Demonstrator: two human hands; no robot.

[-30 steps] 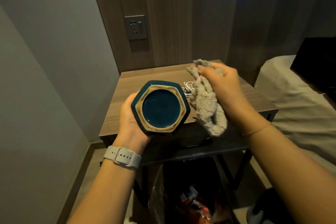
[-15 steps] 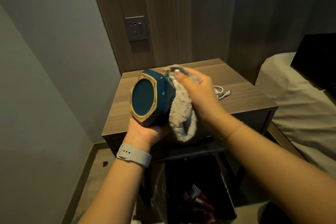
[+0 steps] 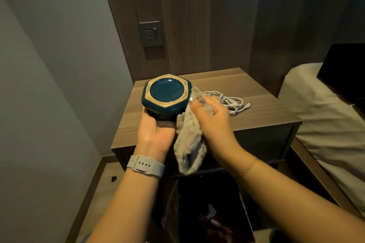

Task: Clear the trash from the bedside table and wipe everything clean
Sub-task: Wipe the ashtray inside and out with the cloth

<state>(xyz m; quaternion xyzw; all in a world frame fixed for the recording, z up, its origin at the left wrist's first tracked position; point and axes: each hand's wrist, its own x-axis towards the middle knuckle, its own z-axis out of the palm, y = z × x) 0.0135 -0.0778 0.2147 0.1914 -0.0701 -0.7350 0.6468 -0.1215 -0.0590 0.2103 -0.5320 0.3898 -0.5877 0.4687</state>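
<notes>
A dark teal hexagonal ceramic dish (image 3: pixel 166 93) with a tan rim is held above the wooden bedside table (image 3: pixel 262 113), its round underside turned up toward me. My left hand (image 3: pixel 156 132) grips it from below, palm up. My right hand (image 3: pixel 212 118) holds a fluffy grey cloth (image 3: pixel 189 145) and presses it against the dish's right side. The rest of the cloth hangs down past the table's front edge.
A coiled white cable (image 3: pixel 230 102) lies on the table right of the hands. A black-lined trash bin (image 3: pixel 209 213) with wrappers stands on the floor below. A wall socket (image 3: pixel 151 33) is behind, a grey wall on the left, a bed (image 3: pixel 324 116) on the right.
The dish has been turned from facing left to its underside facing up. The right hand with the cloth slid along the dish's side and sits lower right of it.
</notes>
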